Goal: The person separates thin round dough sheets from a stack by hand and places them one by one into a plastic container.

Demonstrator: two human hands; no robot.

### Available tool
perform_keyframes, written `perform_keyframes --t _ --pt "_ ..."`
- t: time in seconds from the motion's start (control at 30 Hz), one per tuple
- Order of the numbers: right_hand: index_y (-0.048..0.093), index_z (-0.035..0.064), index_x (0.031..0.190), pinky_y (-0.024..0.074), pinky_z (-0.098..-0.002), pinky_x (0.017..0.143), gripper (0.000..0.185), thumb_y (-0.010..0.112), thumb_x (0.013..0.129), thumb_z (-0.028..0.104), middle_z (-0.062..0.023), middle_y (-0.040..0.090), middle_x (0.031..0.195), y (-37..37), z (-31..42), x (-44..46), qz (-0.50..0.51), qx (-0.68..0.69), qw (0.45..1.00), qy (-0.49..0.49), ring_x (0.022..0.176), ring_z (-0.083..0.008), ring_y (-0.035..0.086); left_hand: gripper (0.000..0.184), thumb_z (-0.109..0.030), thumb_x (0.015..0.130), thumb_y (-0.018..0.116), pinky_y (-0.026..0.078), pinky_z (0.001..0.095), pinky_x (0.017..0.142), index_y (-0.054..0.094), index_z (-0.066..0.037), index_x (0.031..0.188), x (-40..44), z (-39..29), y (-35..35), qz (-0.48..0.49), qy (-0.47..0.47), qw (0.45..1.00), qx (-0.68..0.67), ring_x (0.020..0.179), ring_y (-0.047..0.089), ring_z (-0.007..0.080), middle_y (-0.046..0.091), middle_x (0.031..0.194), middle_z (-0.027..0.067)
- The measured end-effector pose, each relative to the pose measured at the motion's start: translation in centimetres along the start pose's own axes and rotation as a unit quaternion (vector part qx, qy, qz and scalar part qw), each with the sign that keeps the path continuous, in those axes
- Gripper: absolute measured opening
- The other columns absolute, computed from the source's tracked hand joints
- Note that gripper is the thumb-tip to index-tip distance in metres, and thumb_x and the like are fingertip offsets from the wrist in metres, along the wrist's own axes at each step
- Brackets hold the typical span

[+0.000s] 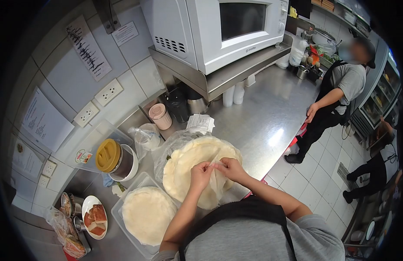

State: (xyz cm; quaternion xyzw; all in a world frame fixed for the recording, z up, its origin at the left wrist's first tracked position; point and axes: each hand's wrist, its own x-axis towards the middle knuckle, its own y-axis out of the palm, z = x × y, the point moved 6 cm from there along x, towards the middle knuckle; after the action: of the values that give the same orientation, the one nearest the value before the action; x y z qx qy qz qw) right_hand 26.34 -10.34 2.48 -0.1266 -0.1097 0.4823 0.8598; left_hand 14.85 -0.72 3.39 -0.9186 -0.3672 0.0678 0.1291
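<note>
A stack of large, round, pale dough sheets (186,163) lies on the metal counter in front of me, with clear plastic film around its far edge. My left hand (201,174) and my right hand (229,168) meet above the stack, fingertips pinched close together. Between them hangs a thin, pale dough sheet (216,185), partly lifted and folded. Left of my left forearm, more round dough sheets (149,215) sit in a clear plastic container (119,217).
A microwave (179,30) stands on a metal shelf (240,74) over the counter (262,113). A yellow-lidded jar (109,155), a pink canister (160,116) and an oval plate of food (89,209) are nearby. A co-worker (347,82) stands at the far right.
</note>
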Motion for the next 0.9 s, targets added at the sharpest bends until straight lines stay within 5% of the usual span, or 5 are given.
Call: perform_keyframes --t 0.27,0.47,0.67,0.77,0.9 --pt "0.052 0.0015 0.072 0.0427 -0.0247 0.04 0.023 0.06 0.089 0.015 -0.0019 0.054 0.059 -2.9 0.8 -0.1 -0.025 0.065 0.994 0.08 0.045 -0.0076 0.052 0.012 -0.008 0.084 0.064 0.037 0.0226 0.046 0.064 0.002 0.077 -0.2 1.8 -4.8 -0.174 -0.005 0.981 -0.086 0.051 0.046 0.0047 0.055 0.058 -0.001" --pt "0.054 0.0004 0.073 0.0458 -0.0235 0.06 0.022 0.06 0.088 0.015 -0.0047 0.06 0.071 -3.9 0.7 -0.2 -0.014 -0.029 0.999 0.033 0.069 -0.0072 0.058 0.008 -0.005 0.083 0.061 0.046 0.0255 0.053 0.063 0.003 0.084 -1.4 3.8 -5.6 -0.141 -0.078 0.986 -0.033 0.057 0.056 0.0101 0.06 0.066 0.0031" --pt "0.055 0.0012 0.087 0.0448 -0.0227 0.075 0.009 0.06 0.088 0.009 -0.0052 0.059 0.099 -0.4 4.4 -0.8 0.172 0.254 0.951 0.04 0.088 -0.0095 0.054 0.019 -0.011 0.083 0.064 0.049 0.0248 0.069 0.063 0.004 0.095 -0.3 -2.8 -3.7 -0.098 0.148 0.984 -0.014 0.073 0.061 0.0114 0.067 0.083 0.0069" --pt "0.055 0.0015 0.098 0.0449 -0.0228 0.073 0.013 0.059 0.086 0.004 -0.0051 0.058 0.099 0.0 5.2 -0.9 0.185 0.264 0.945 -0.05 0.089 -0.0108 0.055 0.02 -0.014 0.084 0.064 0.048 0.024 0.064 0.065 0.004 0.094 0.2 -4.6 -3.4 -0.031 0.041 0.994 -0.093 0.068 0.059 0.0098 0.067 0.081 0.0067" --pt "0.057 0.0038 0.101 0.0462 -0.0275 0.073 0.019 0.057 0.083 0.001 -0.0055 0.058 0.093 -1.9 10.6 -1.1 0.086 0.064 0.985 -0.137 0.082 -0.0173 0.058 0.016 -0.014 0.087 0.062 0.044 0.025 0.056 0.065 0.002 0.086 0.5 -5.0 -3.2 -0.046 0.055 0.997 -0.038 0.059 0.052 0.0071 0.064 0.068 0.0064"
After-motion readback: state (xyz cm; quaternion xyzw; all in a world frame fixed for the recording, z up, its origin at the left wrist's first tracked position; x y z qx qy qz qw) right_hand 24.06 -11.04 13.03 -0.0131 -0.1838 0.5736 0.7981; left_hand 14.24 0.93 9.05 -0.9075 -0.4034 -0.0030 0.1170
